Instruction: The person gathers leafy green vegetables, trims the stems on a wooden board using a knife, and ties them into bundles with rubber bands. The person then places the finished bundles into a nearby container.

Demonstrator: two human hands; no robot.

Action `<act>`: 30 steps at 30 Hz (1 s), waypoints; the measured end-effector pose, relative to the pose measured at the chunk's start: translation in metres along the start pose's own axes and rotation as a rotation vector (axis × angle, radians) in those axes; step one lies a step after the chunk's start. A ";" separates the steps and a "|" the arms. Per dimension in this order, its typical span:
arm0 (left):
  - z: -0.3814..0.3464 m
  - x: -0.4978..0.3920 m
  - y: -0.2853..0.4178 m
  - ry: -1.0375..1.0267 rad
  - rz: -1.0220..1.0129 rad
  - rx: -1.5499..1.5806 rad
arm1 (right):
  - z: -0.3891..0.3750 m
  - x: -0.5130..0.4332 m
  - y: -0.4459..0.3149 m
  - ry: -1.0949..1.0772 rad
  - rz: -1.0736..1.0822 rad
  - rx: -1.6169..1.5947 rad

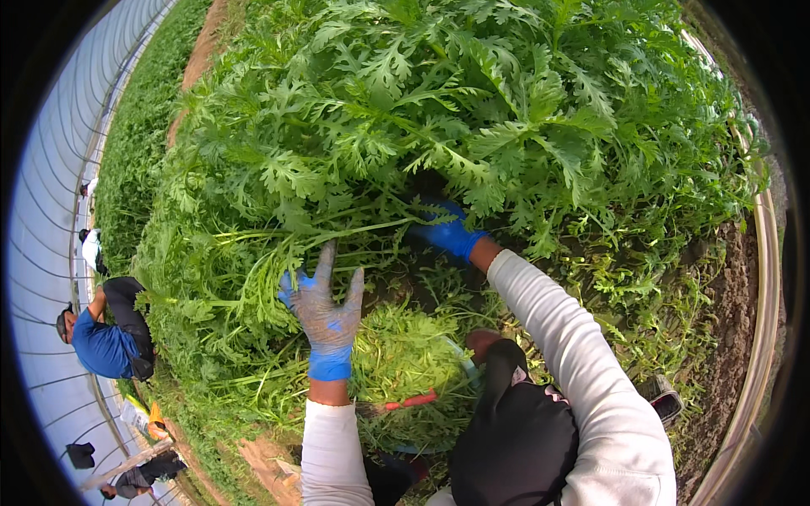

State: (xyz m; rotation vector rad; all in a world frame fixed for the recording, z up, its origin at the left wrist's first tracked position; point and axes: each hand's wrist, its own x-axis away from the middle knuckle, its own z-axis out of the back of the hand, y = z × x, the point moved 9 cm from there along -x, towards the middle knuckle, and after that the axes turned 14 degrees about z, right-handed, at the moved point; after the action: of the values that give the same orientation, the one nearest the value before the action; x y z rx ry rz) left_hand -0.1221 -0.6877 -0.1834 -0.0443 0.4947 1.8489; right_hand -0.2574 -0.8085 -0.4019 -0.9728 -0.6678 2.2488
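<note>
A dense stand of leafy green plants with lobed leaves [392,120] fills the upper part of the head view. My left hand [326,310], in a soil-stained blue glove, has its fingers spread against the stems at the stand's near edge. To its right, my right hand [446,231], also blue-gloved, reaches in among the plants; its fingertips are hidden by leaves and shadow, so its grip cannot be made out. Cut greens [405,348] lie heaped in a pale blue tub [471,370] near my legs. A red-handled tool [411,400] rests on the heap.
On the left, a person in a blue shirt [104,345] crouches by the plants, with other people beyond. An orange bag [156,420] lies lower left. Bare soil [734,316] and a curved pale rail [766,253] run along the right. Several low plants [633,278] grow beside the soil.
</note>
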 end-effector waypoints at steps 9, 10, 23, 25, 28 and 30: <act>0.007 -0.049 -0.047 -0.050 0.063 0.012 | -0.008 -0.028 -0.019 -0.044 -0.003 -0.137; 0.006 -0.050 -0.044 -0.052 0.039 0.008 | -0.011 -0.029 -0.015 -0.037 0.016 -0.088; 0.018 -0.032 -0.022 -0.034 -0.187 -0.223 | 0.012 -0.036 -0.033 -0.221 -0.365 -0.275; 0.016 -0.038 -0.007 -0.016 -0.265 -0.274 | -0.024 -0.043 -0.009 -0.020 -0.035 -0.200; 0.024 -0.036 -0.036 -0.034 -0.235 -0.392 | -0.058 -0.062 -0.031 -0.354 -0.282 -0.200; 0.019 -0.045 -0.041 -0.072 -0.230 -0.398 | -0.083 -0.065 -0.009 -0.530 -0.237 0.027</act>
State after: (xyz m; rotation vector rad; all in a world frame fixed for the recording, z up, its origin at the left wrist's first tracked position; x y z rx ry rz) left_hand -0.0649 -0.7114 -0.1667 -0.2902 0.0621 1.6899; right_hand -0.1547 -0.8297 -0.4158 -0.2528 -0.9179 2.2963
